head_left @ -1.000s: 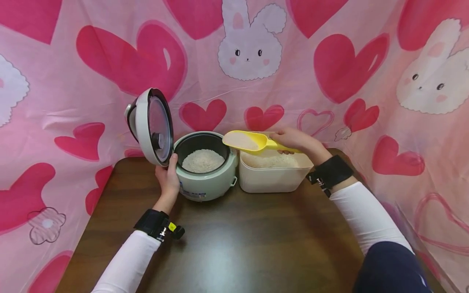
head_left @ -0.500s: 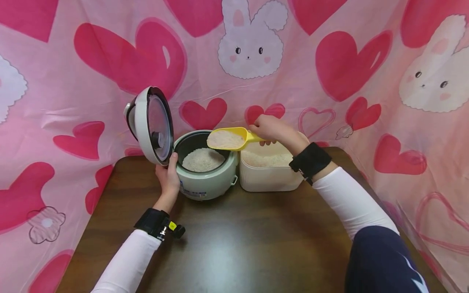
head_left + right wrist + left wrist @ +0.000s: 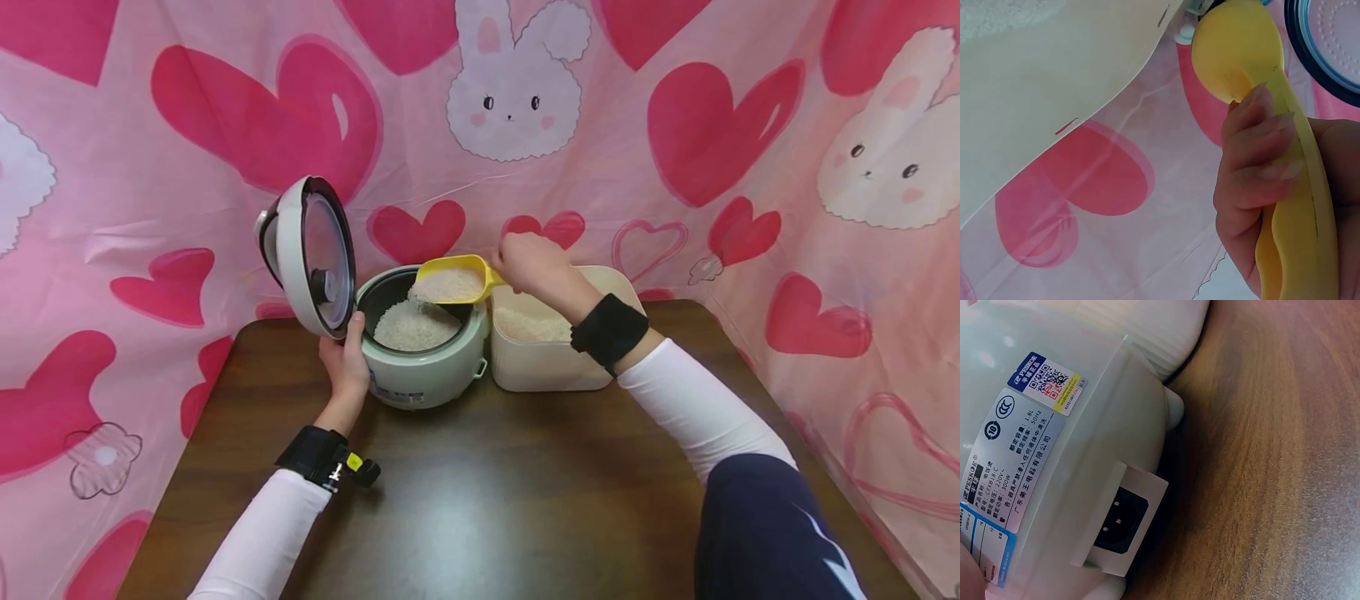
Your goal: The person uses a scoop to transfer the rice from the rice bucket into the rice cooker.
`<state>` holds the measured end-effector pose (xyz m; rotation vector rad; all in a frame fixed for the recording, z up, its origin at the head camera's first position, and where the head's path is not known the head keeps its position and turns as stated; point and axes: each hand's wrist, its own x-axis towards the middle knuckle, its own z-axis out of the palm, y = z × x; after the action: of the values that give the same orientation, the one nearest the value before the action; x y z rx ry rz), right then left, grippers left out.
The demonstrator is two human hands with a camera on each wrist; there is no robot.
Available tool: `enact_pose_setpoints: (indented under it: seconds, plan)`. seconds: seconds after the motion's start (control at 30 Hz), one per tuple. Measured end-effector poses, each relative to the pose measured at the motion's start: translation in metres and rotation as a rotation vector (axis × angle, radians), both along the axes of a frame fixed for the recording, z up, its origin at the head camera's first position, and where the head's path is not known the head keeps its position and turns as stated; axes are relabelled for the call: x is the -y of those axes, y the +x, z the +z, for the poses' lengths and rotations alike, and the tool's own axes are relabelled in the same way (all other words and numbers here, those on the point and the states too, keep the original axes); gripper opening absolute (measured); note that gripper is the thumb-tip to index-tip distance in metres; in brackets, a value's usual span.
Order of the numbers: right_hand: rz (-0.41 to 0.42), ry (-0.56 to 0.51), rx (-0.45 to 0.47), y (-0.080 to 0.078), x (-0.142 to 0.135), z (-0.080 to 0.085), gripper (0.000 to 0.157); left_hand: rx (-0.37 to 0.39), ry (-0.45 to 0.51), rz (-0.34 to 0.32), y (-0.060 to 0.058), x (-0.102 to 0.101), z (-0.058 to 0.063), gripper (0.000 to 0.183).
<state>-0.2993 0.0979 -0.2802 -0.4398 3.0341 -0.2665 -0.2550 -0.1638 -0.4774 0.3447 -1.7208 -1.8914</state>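
Note:
In the head view my right hand [image 3: 536, 271] grips a yellow scoop [image 3: 1300, 206] by its handle, fingers curled around it in the right wrist view. Rice [image 3: 453, 285] fills the scoop, which is tilted over the right side of the pot, with grains spilling from its tip. Below is a pale green rice cooker [image 3: 427, 379], its dark inner pot holding a mound of white rice [image 3: 416, 327]. Its lid [image 3: 300, 258] stands raised on the left. My left hand [image 3: 345, 367] holds the cooker at its left side by the lid's base, thumb upward; its other fingers are partly hidden.
Right of the cooker stands a cream bin [image 3: 551, 367] with rice inside. Both are on a dark wooden table [image 3: 480, 492], close to a pink curtain [image 3: 420, 150] printed with hearts and rabbits. A power socket [image 3: 1124, 520] shows low on the cooker's side.
My right hand has carried the loaded scoop leftward from above the bin to the pot and tipped it, so rice now falls from it. The left hand has stayed in place.

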Motion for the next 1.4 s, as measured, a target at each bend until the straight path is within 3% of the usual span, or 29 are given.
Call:
enact_pose_setpoints:
  seconds: [0.3, 0.57, 1.4]
  plan:
    - [0.017, 0.05, -0.12, 0.003, 0.003, -0.002, 0.032, -0.016, 0.032, 0.0, 0.0, -0.002, 0.003, 0.05]
    - [0.04, 0.046, -0.144, 0.005, 0.007, -0.004, 0.032, -0.024, 0.035, 0.005, -0.001, -0.003, 0.004, 0.049]
    - [0.07, 0.177, -0.301, 0.018, 0.02, -0.01, 0.034, -0.029, 0.028, -0.001, 0.001, -0.005, 0.0, 0.049]
